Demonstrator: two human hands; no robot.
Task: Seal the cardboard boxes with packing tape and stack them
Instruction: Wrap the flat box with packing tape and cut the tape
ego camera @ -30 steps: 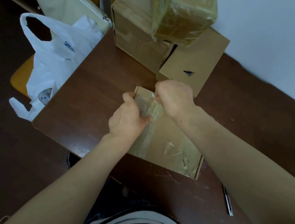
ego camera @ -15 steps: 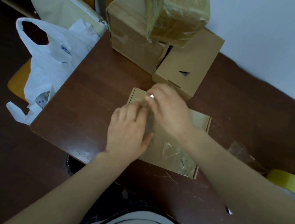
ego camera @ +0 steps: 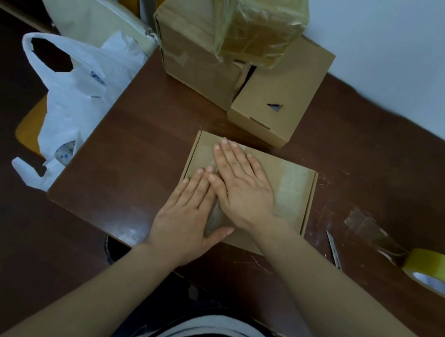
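Tan box [ego camera: 295, 183]; yellow tape roll [ego camera: 438, 269]; dark-brown table [ego camera: 138, 163].

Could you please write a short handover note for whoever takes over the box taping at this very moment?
Left hand and right hand: both open, palms flat on the flat cardboard box at the table's near edge, pressing down clear tape.
Tape roll and a small blade lie to the right, untouched.
Done: three boxes at the back, the tape-wrapped box stacked on the large box, the small box beside them.
Left: finish smoothing, check the seal, then stack this box with the others.
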